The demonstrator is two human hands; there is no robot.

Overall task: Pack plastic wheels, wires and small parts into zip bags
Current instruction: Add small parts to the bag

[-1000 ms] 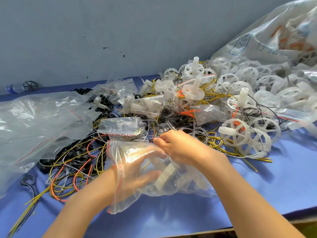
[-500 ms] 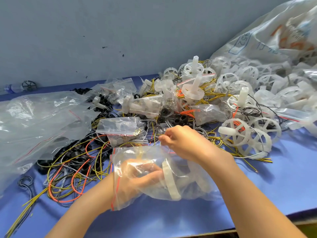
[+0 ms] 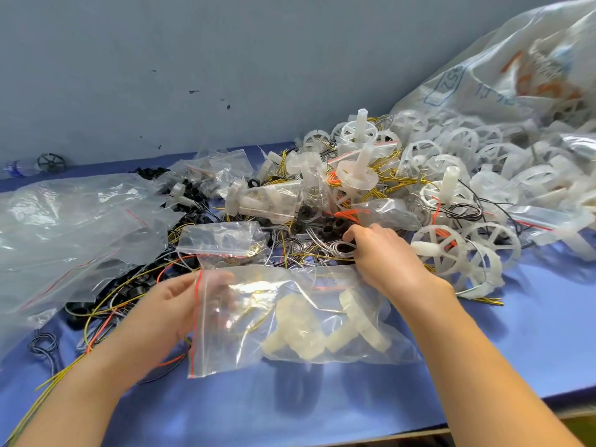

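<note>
Clear plastic blurs the fingers of the left hand [image 3: 167, 308], clamped on the red-striped mouth of the zip bag [image 3: 245, 343], which lies at the centre of the desk [image 3: 322, 411] with white wheels [image 3: 300, 330] inside. At the bag's 1 o'clock the right hand [image 3: 383, 256] curls over grey wire coils [image 3: 322, 250]; whether it grips one I cannot tell. At 2 o'clock the frame cuts off a printed sack [image 3: 516, 75]. The desk is blue, the wall [image 3: 225, 59] grey-blue.
</note>
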